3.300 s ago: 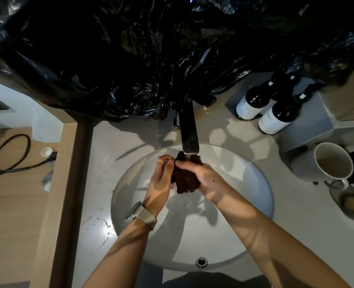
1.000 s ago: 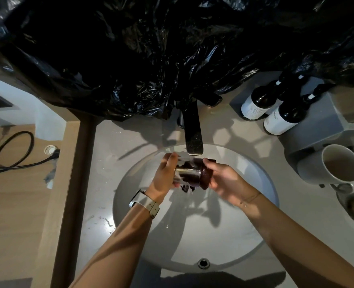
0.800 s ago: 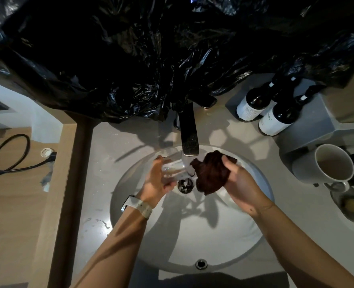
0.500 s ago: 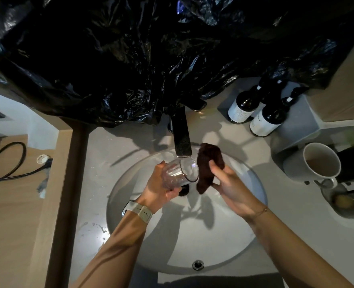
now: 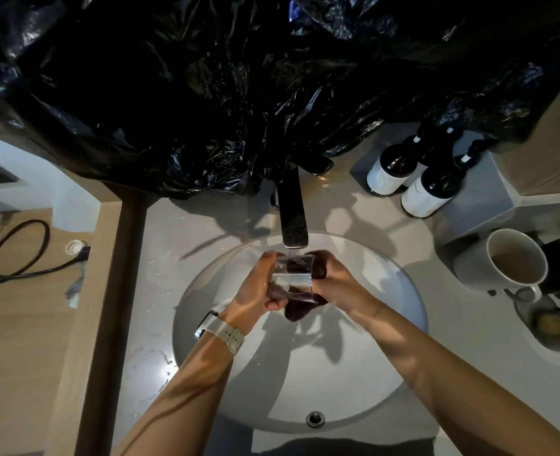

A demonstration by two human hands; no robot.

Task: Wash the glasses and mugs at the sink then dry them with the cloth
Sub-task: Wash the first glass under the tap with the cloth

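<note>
Centre of the frame, right under the tap [image 5: 293,218], and the person was in the scrubbing step, by the look of it. The left hand [image 5: 259,291] had its fingers curled round the clear glass [image 5: 293,279], holding it on its side above the basin of the sink [image 5: 394,311]. The right hand [image 5: 334,284] gripped the dark cloth [image 5: 300,307], with a good wad of it pushed into the mouth of the glass and a tail hanging below. Both hands were close together, meeting at the glass, left on the base side and right at the open end.

Whether water was running from the spout could not be told in that dim light.

The next move likely called for twisting the cloth round the inside, the left hand keeping a firm hold, since wet glass slips easily. After that, a rinse and a place to set it down.

Over at the right edge, the white mug [image 5: 509,261] stood on the counter, well apart from the hands, seemingly untouched and waiting its turn. Two dark bottles [image 5: 413,182] stood at the upper right, behind it, out of play.
</note>
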